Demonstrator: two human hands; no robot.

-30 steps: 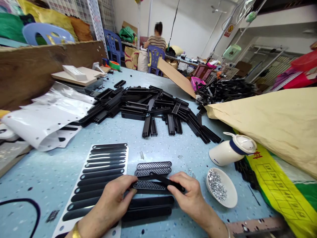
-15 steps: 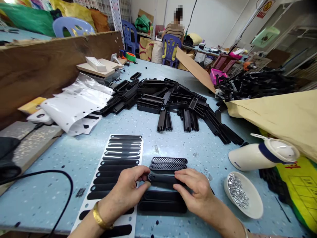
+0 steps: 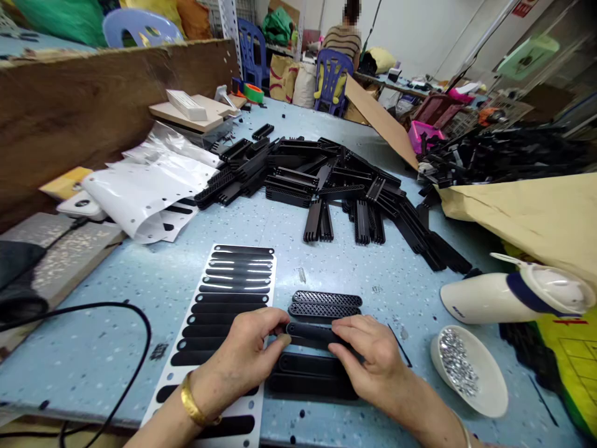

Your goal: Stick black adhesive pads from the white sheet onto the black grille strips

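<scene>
My left hand (image 3: 254, 348) pinches the left end of a long black plastic bar (image 3: 308, 331) with rounded ends, thumb below and fingers above. My right hand (image 3: 370, 351) grips the same bar farther right, fingers on top and thumb at the near side. Just beyond it lie two black bars with a cross-hatched face (image 3: 326, 298). Nearer me are two smooth black bars (image 3: 312, 384), partly covered by my right hand. Under my left forearm is a white sheet (image 3: 233, 407) of black stick-on strips (image 3: 214, 318).
A pile of black bars (image 3: 293, 180) spreads across the table's middle. At right stand a bowl (image 3: 494, 395) of small shiny metal parts and a white bottle (image 3: 480, 298) lying down. White sheets (image 3: 140, 193) and a black cable (image 3: 144, 336) are left. A person (image 3: 342, 38) sits far back.
The view has shifted, so the table's things appear slightly to the right. Both hands keep their grip on the bar, with its left end still between the left thumb and fingers.
</scene>
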